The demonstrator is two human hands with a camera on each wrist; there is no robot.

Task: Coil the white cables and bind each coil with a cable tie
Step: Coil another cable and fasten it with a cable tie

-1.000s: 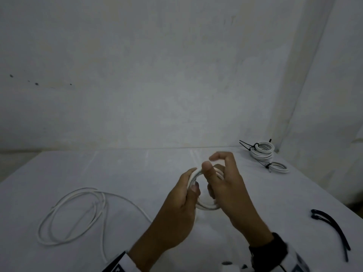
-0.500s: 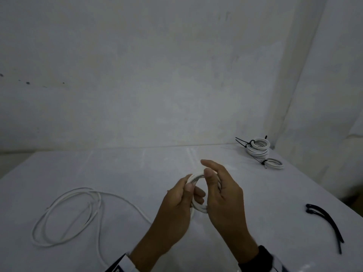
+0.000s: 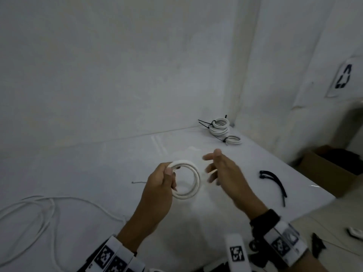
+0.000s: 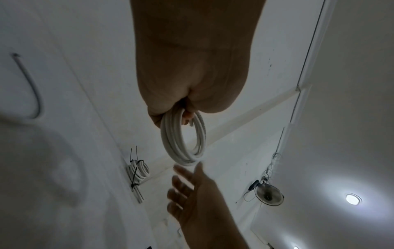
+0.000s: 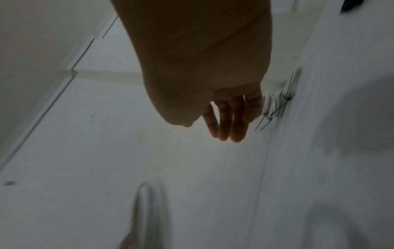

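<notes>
My left hand point(image 3: 165, 177) grips a small coil of white cable point(image 3: 193, 179) by its left side, thumb on top; the coil point(image 4: 183, 139) hangs from the curled fingers in the left wrist view. My right hand point(image 3: 214, 169) is just right of the coil, fingers spread and holding nothing; it is blurred point(image 5: 226, 124). Black cable ties point(image 3: 275, 183) lie on the white table point(image 3: 98, 165) to the right. A long loose white cable point(image 3: 39, 209) sprawls at the left. Bound coils point(image 3: 221, 127) with black ties are stacked at the far right corner.
A thin dark tie or wire point(image 3: 138, 182) lies on the table left of my left hand. A cardboard box point(image 3: 330, 171) stands on the floor beyond the table's right edge. Walls close the back and right sides.
My right hand has let go of the coil and moved off to the right with fingers spread. The left hand now holds the coil alone. The view has shifted right.
</notes>
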